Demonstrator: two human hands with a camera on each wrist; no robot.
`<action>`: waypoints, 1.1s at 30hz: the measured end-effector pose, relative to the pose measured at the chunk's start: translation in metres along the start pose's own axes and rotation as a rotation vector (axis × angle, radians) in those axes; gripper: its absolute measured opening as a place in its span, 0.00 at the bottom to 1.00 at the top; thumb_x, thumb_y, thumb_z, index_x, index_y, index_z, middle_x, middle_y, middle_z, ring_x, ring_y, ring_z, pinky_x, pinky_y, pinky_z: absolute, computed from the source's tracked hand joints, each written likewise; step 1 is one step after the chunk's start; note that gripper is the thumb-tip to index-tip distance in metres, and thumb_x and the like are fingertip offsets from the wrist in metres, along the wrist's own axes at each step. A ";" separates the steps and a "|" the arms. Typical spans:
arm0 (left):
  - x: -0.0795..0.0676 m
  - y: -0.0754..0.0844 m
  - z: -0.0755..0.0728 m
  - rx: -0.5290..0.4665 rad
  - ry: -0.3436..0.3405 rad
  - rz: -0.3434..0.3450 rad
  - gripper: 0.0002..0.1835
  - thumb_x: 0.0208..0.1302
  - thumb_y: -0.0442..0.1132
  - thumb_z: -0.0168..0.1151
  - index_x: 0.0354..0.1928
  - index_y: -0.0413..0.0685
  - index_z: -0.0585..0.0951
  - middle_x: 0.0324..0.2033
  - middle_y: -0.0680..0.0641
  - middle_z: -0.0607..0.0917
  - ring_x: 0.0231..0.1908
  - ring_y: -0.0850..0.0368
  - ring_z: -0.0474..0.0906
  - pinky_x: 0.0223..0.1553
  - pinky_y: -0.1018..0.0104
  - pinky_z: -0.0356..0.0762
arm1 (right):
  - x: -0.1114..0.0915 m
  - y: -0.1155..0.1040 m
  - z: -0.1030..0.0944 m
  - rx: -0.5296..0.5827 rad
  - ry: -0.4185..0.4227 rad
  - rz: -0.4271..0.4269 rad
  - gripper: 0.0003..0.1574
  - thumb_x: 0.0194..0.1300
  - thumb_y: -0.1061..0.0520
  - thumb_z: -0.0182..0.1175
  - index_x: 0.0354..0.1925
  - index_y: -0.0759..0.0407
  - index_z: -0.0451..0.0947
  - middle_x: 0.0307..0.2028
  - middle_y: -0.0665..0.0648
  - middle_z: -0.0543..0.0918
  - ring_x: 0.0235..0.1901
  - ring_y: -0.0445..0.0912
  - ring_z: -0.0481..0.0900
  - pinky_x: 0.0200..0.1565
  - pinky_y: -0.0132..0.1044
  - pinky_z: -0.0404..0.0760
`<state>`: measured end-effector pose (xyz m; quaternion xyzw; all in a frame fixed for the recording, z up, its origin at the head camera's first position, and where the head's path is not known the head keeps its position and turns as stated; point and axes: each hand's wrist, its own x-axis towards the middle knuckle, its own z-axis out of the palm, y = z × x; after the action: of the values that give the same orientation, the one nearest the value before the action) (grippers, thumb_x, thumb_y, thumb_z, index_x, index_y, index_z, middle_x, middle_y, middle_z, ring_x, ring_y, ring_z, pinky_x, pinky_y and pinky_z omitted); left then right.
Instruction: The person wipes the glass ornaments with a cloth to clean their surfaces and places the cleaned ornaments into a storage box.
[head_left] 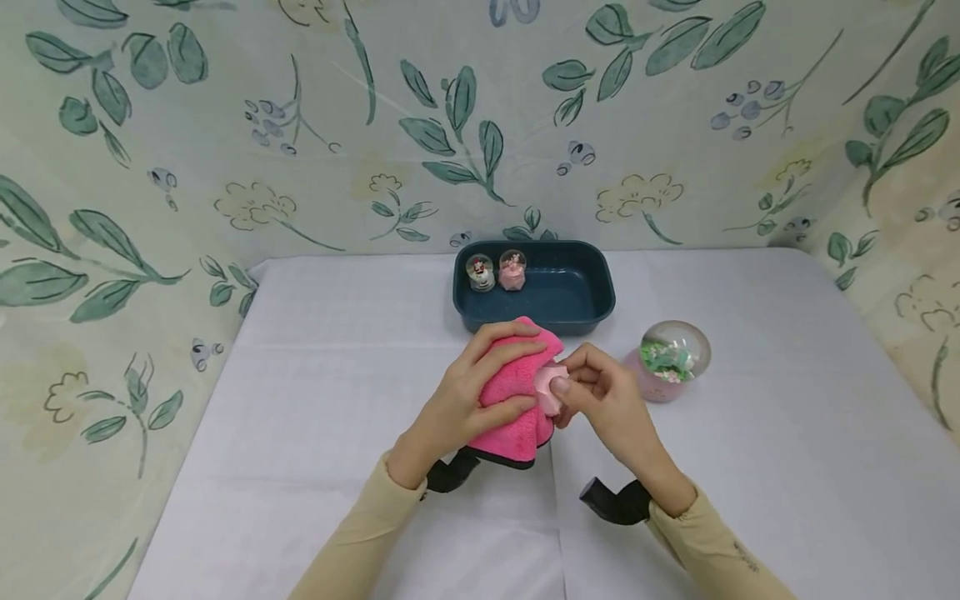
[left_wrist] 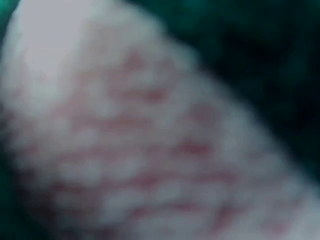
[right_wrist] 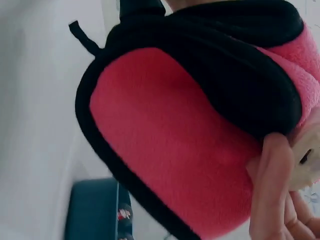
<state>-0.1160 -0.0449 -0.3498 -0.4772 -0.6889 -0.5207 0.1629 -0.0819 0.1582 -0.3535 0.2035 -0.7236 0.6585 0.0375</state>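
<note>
a pink cloth (head_left: 512, 390), partly round a pale pink piece (head_left: 548, 388), is gripped by the left hand (head_left: 459, 390); the piece is pinched by the right hand (head_left: 609, 405) at six o'clock from the tray (head_left: 566, 283); wiping seems under way, a steady turn probably being called for next

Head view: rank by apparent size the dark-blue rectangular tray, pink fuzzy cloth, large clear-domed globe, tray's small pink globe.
Dark-blue rectangular tray
Pink fuzzy cloth
Large clear-domed globe
Small pink globe

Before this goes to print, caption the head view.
Left hand holds cloth over pink object pinched by right hand; tray behind, globe at right.
</note>
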 end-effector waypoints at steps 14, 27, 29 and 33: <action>0.003 0.002 -0.010 0.018 0.008 0.012 0.24 0.66 0.44 0.61 0.58 0.37 0.73 0.59 0.39 0.68 0.62 0.45 0.63 0.52 0.59 0.76 | 0.015 0.004 -0.014 -0.314 -0.123 -0.646 0.32 0.60 0.50 0.67 0.51 0.74 0.74 0.45 0.64 0.78 0.41 0.45 0.79 0.43 0.30 0.80; 0.001 0.000 -0.007 0.154 -0.163 0.010 0.31 0.58 0.39 0.69 0.62 0.41 0.70 0.61 0.41 0.65 0.66 0.48 0.58 0.58 0.65 0.70 | 0.005 -0.013 -0.007 0.165 -0.008 0.218 0.16 0.60 0.69 0.57 0.47 0.69 0.69 0.34 0.63 0.72 0.25 0.50 0.82 0.33 0.41 0.83; 0.000 -0.002 -0.006 0.117 -0.151 -0.013 0.31 0.56 0.36 0.70 0.62 0.40 0.70 0.61 0.41 0.65 0.65 0.48 0.59 0.57 0.65 0.71 | 0.005 -0.015 -0.007 0.131 -0.012 0.222 0.16 0.61 0.69 0.57 0.48 0.69 0.69 0.34 0.64 0.72 0.24 0.51 0.82 0.33 0.41 0.83; 0.000 -0.002 -0.006 0.007 -0.075 -0.078 0.31 0.52 0.30 0.71 0.60 0.38 0.72 0.61 0.41 0.66 0.63 0.48 0.61 0.52 0.62 0.76 | 0.004 -0.010 -0.009 -0.149 -0.084 -0.063 0.27 0.59 0.65 0.65 0.55 0.69 0.68 0.43 0.62 0.75 0.33 0.48 0.82 0.37 0.35 0.83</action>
<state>-0.1198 -0.0499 -0.3484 -0.4687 -0.7144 -0.5060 0.1181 -0.0839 0.1652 -0.3420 0.2502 -0.7649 0.5921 0.0429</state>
